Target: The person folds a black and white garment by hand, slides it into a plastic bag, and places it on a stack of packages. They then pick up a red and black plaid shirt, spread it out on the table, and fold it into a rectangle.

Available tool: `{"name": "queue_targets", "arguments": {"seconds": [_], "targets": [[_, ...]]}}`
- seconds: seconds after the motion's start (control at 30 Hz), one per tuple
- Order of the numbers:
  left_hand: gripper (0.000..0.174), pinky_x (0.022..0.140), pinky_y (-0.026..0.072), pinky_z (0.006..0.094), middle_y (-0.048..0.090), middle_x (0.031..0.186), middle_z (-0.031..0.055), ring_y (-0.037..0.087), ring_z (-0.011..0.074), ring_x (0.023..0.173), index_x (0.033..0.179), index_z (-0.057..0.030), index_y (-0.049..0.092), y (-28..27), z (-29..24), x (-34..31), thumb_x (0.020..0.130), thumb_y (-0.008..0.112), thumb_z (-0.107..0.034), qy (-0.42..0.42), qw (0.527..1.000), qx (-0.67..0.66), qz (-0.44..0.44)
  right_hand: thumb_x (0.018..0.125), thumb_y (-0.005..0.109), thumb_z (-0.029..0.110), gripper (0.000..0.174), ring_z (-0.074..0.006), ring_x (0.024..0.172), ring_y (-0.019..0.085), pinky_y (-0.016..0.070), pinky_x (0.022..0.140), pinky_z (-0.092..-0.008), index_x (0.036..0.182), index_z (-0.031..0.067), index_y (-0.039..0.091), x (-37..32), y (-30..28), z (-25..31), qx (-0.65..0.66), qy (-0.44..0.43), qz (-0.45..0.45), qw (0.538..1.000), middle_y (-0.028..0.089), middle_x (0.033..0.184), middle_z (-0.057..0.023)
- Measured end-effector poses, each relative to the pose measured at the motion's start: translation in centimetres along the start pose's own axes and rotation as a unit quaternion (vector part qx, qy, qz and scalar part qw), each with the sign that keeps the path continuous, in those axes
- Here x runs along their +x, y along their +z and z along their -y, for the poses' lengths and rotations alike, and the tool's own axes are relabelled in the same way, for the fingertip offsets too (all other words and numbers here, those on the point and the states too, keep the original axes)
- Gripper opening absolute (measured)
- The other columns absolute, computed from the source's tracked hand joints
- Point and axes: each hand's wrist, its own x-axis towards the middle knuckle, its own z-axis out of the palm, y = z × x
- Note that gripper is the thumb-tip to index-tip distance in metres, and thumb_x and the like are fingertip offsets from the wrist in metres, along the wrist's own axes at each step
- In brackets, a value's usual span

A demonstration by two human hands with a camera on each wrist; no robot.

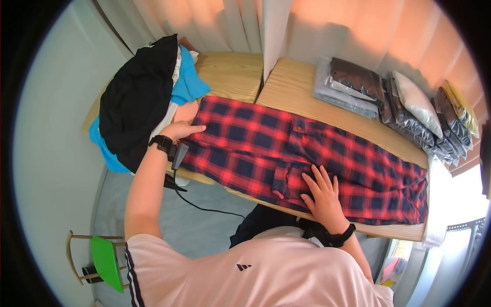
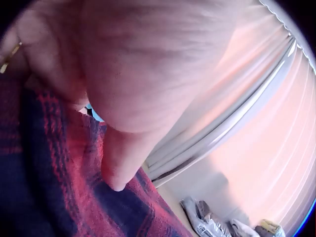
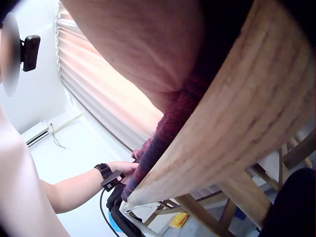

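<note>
A red and navy plaid shirt (image 1: 245,138) lies lengthwise along the wooden table, its sides turned inward and two cuffs near the middle, one showing a button. At its left end my left hand (image 1: 180,131) pinches the edge, thumb on top and the other fingers hidden under the cloth. The left wrist view shows that thumb (image 2: 121,158) extended over the plaid fabric (image 2: 84,197). My right hand (image 1: 323,197) rests on the shirt right of the lower cuff, palm down with its fingers spread.
A heap of black (image 1: 138,97) and blue clothes (image 1: 190,79) sits at the table's left end. Clear-bagged folded garments (image 1: 353,84) line the back right. The wooden tabletop (image 1: 289,84) meets a curtain behind. A green chair (image 1: 106,262) stands at lower left; a cable (image 1: 204,209) trails from my left wrist.
</note>
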Motion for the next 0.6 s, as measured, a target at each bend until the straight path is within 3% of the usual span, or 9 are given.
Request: {"name": "queue_targets", "arguments": {"seconds": [0.07, 0.17, 0.23, 0.37, 0.43, 0.47, 0.5, 0.57, 0.6], "targets": [[0.065, 0.091, 0.0439, 0.0323, 0.058, 0.121, 0.0103, 0.057, 0.0191, 0.107, 0.137, -0.0072, 0.039, 0.2, 0.9, 0.8, 0.083, 0.066, -0.033, -0.026, 0.999, 0.037, 0.003, 0.081, 0.063, 0.025, 0.052, -0.0322, 0.133, 0.029, 0.0256, 0.102, -0.0602, 0.129, 0.0138, 0.046, -0.1, 0.0, 0.0, -0.004, -0.001, 0.001, 1.000, 0.035, 0.142, -0.0137], [0.064, 0.089, 0.0455, 0.0334, 0.058, 0.121, 0.0098, 0.057, 0.0191, 0.105, 0.136, -0.0067, 0.040, 1.4, 1.0, -0.1, 0.083, 0.067, -0.031, 0.037, 0.999, -0.023, 0.026, 0.082, 0.063, 0.025, 0.052, -0.0319, 0.133, 0.029, 0.0258, 0.102, -0.0599, 0.129, 0.0138, 0.046, 0.0, 0.0, 0.0, -0.010, -0.002, -0.001, 1.000, 0.035, 0.142, -0.0135], [0.049, 0.080, 0.0497, 0.0361, 0.060, 0.117, 0.0102, 0.059, 0.0214, 0.101, 0.126, -0.0069, 0.052, 2.1, -0.6, -2.3, 0.083, 0.065, -0.028, 0.056, 0.994, -0.092, 0.002, 0.082, 0.063, 0.025, 0.052, -0.0316, 0.133, 0.030, 0.0261, 0.102, -0.0595, 0.129, 0.0139, 0.046, -0.1, 0.1, -0.1, -0.013, -0.002, -0.002, 1.000, 0.035, 0.142, -0.0132], [0.042, 0.078, 0.0517, 0.0369, 0.063, 0.110, 0.0095, 0.061, 0.0213, 0.097, 0.121, -0.0063, 0.054, 2.1, -1.3, -3.5, 0.082, 0.063, -0.021, 0.012, 0.976, -0.218, 0.018, 0.082, 0.063, 0.026, 0.052, -0.0314, 0.133, 0.030, 0.0261, 0.102, -0.0593, 0.129, 0.0139, 0.046, -0.1, 0.0, -0.1, -0.006, -0.001, -0.010, 1.000, 0.035, 0.141, -0.0129], [0.038, 0.078, 0.0522, 0.0356, 0.064, 0.106, 0.0084, 0.063, 0.0209, 0.090, 0.118, -0.0060, 0.054, 2.0, -1.0, -3.1, 0.082, 0.060, -0.016, 0.001, 0.877, -0.472, 0.095, 0.082, 0.063, 0.026, 0.052, -0.0311, 0.133, 0.030, 0.0260, 0.102, -0.0591, 0.129, 0.0138, 0.047, -0.2, 0.2, -0.2, -0.003, -0.007, -0.016, 1.000, 0.036, 0.141, -0.0125], [0.033, 0.078, 0.0524, 0.0343, 0.065, 0.102, 0.0089, 0.065, 0.0215, 0.085, 0.113, -0.0034, 0.056, 2.6, -1.8, -3.8, 0.082, 0.058, -0.014, 0.060, 0.855, -0.509, 0.081, 0.082, 0.063, 0.026, 0.052, -0.0311, 0.133, 0.030, 0.0260, 0.102, -0.0591, 0.129, 0.0138, 0.047, -0.1, 0.2, -0.2, -0.001, -0.002, -0.020, 1.000, 0.036, 0.141, -0.0125], [0.033, 0.078, 0.0524, 0.0343, 0.065, 0.102, 0.0089, 0.065, 0.0215, 0.085, 0.113, -0.0034, 0.056, 2.7, -2.5, -3.8, 0.082, 0.058, -0.014, 0.061, 0.857, -0.504, 0.084, 0.082, 0.063, 0.027, 0.052, -0.0309, 0.133, 0.030, 0.0257, 0.103, -0.0589, 0.129, 0.0138, 0.047, -0.1, 0.1, -0.2, -0.001, -0.003, -0.019, 1.000, 0.036, 0.141, -0.0124], [0.029, 0.079, 0.0522, 0.0338, 0.066, 0.102, 0.0102, 0.064, 0.0211, 0.086, 0.109, -0.0034, 0.058, 3.2, -4.4, -4.4, 0.082, 0.058, -0.013, 0.188, 0.827, -0.525, 0.073, 0.082, 0.063, 0.027, 0.052, -0.0307, 0.133, 0.030, 0.0253, 0.103, -0.0587, 0.130, 0.0138, 0.047, -0.3, 0.1, -0.2, -0.001, 0.003, -0.019, 1.000, 0.036, 0.141, -0.0123], [0.028, 0.078, 0.0521, 0.0340, 0.065, 0.101, 0.0102, 0.064, 0.0207, 0.087, 0.110, -0.0029, 0.057, 3.3, -6.1, -5.5, 0.082, 0.056, -0.011, 0.176, 0.822, -0.530, 0.110, 0.082, 0.063, 0.027, 0.052, -0.0307, 0.134, 0.029, 0.0249, 0.103, -0.0588, 0.130, 0.0138, 0.047, -0.3, 0.1, -0.3, 0.012, -0.001, -0.015, 1.000, 0.036, 0.141, -0.0122]]}}
